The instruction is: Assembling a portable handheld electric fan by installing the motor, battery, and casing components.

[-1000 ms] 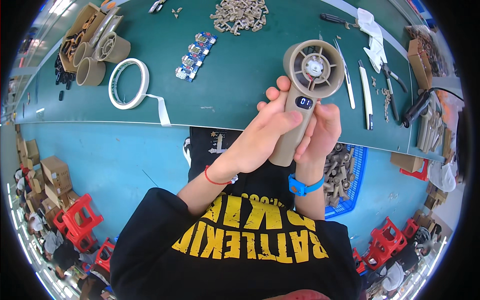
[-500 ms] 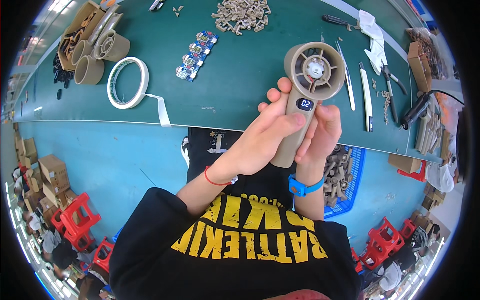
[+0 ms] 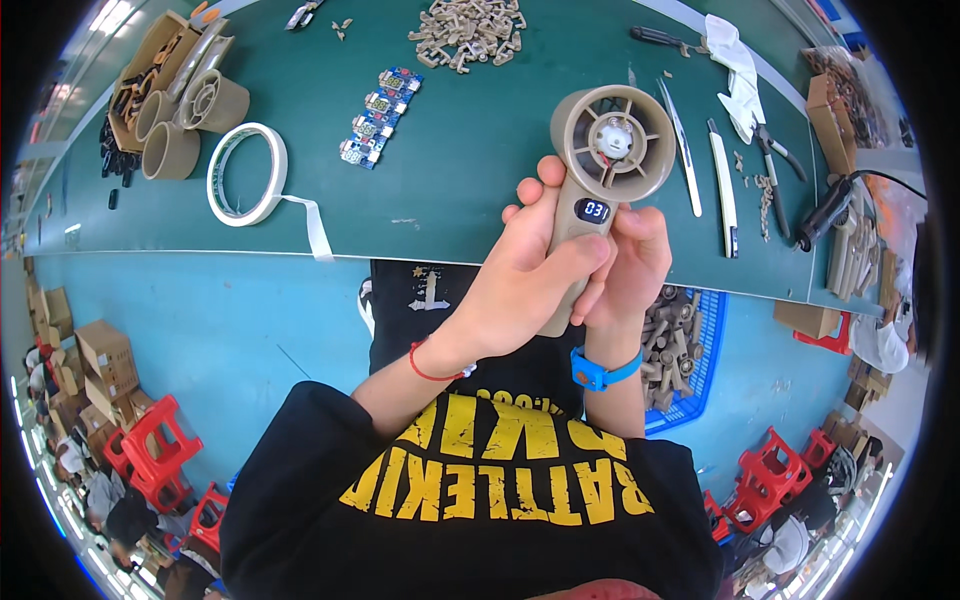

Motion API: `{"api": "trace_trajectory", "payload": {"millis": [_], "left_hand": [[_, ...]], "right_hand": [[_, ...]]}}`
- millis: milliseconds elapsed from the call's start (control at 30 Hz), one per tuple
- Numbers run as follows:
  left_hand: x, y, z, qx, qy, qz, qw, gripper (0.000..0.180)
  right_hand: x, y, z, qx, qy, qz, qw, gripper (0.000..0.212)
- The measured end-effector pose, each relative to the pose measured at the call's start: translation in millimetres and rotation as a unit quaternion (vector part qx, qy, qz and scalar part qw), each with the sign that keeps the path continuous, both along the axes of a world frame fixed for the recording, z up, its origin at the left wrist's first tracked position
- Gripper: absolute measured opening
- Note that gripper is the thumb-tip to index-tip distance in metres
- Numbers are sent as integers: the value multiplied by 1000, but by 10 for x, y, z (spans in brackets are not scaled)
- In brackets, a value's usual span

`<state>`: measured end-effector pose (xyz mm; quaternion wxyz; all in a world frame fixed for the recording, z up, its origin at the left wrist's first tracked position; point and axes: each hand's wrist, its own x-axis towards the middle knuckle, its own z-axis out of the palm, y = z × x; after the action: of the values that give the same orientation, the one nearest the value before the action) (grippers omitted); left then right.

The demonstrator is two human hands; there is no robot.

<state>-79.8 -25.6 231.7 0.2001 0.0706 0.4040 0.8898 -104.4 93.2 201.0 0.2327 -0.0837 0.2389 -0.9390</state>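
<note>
A beige handheld fan (image 3: 574, 222) is held between my two hands over the near edge of the green table. Its round head, with a ribbed opening and a silvery motor in the middle, points up and away from me. On the handle a small dark display is lit with white digits. My left hand (image 3: 530, 260) wraps the handle from the left, its thumb pressing on the front below the display. Closed against the handle from the right is my right hand (image 3: 632, 262); part of its grip is hidden behind the fan.
Left on the table (image 3: 440, 200) lie a tape roll (image 3: 218, 172), beige fan housings (image 3: 170, 150) and several small circuit boards (image 3: 366, 130). Beige small parts (image 3: 465, 35) are heaped at the back. Tweezers (image 3: 682, 150), pliers (image 3: 775, 165) and a white glove (image 3: 735, 75) lie right. A blue basket (image 3: 712, 345) stands below.
The fan and both hands have shifted slightly left in view, along with the surroundings. Digits on the lit display have changed. Both hands keep their hold on the handle.
</note>
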Motion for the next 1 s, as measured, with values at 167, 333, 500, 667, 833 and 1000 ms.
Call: {"api": "trace_trajectory", "payload": {"millis": [167, 333, 500, 667, 833, 1000], "left_hand": [[12, 14, 3, 0, -15, 10, 1000, 28], [11, -1, -14, -18, 6, 24, 1000, 35], [7, 8, -12, -29, 1, 29, 999, 35], [11, -1, 0, -22, -13, 32, 999, 36], [17, -3, -6, -23, -3, 33, 999, 36], [11, -7, -1, -27, 8, 29, 999, 37]], "right_hand": [[4, -7, 24, -8, -11, -3, 1000, 60], [-5, -10, 25, 6, -8, -5, 1000, 60], [-8, -15, 23, 2, -9, -3, 1000, 60], [-7, -29, 24, -15, -12, -9, 1000, 58], [-3, -16, 9, -20, -14, 2, 1000, 59], [-4, -15, 9, -19, -13, -1, 1000, 59]]}}
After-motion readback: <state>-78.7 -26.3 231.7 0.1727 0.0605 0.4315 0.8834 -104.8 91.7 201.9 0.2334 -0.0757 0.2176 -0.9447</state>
